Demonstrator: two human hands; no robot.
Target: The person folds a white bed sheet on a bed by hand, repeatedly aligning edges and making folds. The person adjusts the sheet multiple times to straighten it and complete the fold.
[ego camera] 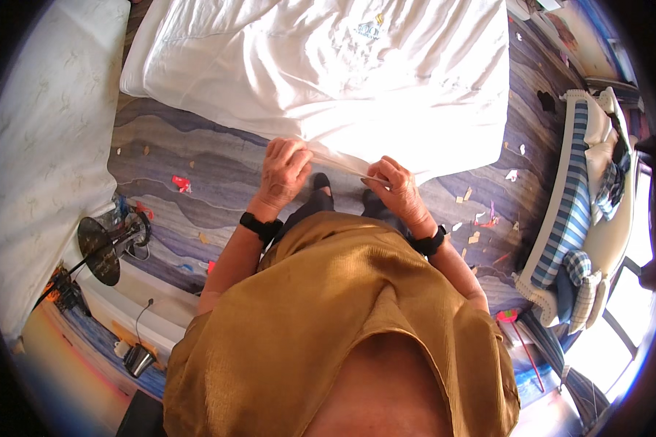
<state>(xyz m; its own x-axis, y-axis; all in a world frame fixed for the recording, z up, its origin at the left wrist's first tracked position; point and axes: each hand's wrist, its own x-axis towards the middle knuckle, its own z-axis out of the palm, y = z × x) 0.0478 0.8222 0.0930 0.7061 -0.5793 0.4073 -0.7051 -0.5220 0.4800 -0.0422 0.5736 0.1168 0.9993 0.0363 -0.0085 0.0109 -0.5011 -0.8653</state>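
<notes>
A large white bedding cloth [328, 71], wrinkled and bearing a small printed logo, spreads out before me. Its near edge is drawn taut between my two hands. My left hand [287, 164] pinches that edge with curled fingers. To the right and slightly nearer my body, my right hand [396, 185] grips the same hem between thumb and fingers. What supports the cloth underneath is hidden. Each of my wrists wears a black band, and my shoes show on the floor just below the hem.
A patterned floor [213, 147] carries scattered paper scraps and red bits. On the left stand an upright pale mattress [49, 109] and a round dark fan-like object [98, 251]. A sofa with blue striped cushions [568, 191] lines the right side; a red-handled broom or dustpan [525, 344] stands below it.
</notes>
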